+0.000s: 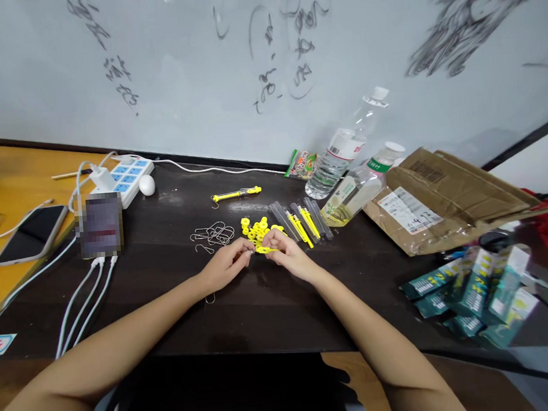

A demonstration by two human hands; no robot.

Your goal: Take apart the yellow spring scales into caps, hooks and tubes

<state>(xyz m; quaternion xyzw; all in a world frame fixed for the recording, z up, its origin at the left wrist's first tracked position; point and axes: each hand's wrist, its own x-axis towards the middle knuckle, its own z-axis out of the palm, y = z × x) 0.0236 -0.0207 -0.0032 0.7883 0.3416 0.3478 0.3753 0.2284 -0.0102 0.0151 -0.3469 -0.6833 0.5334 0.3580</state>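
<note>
My left hand [230, 262] and my right hand [290, 254] meet over the dark table. In my right fingers is a small yellow plastic piece [264, 250]. My left fingertips pinch something tiny at its left end, too small to name. Just behind my hands lies a pile of yellow plastic parts [255, 227]. Bent wire hooks [214, 233] are heaped to the left of it, and one wire loop [210, 298] lies beside my left wrist. Clear tubes [282, 217] and yellow strips [309, 222] rest at the right. Farther back is a yellow-ended tube with a hook [237, 194].
Two bottles, one of water [330, 164] and one of yellowish liquid [360, 193], stand right of a snack packet [302, 164]. A brown parcel [424, 201] and green boxes [474, 285] lie farther right. Left are a power strip [131, 181], cables and a phone [32, 233].
</note>
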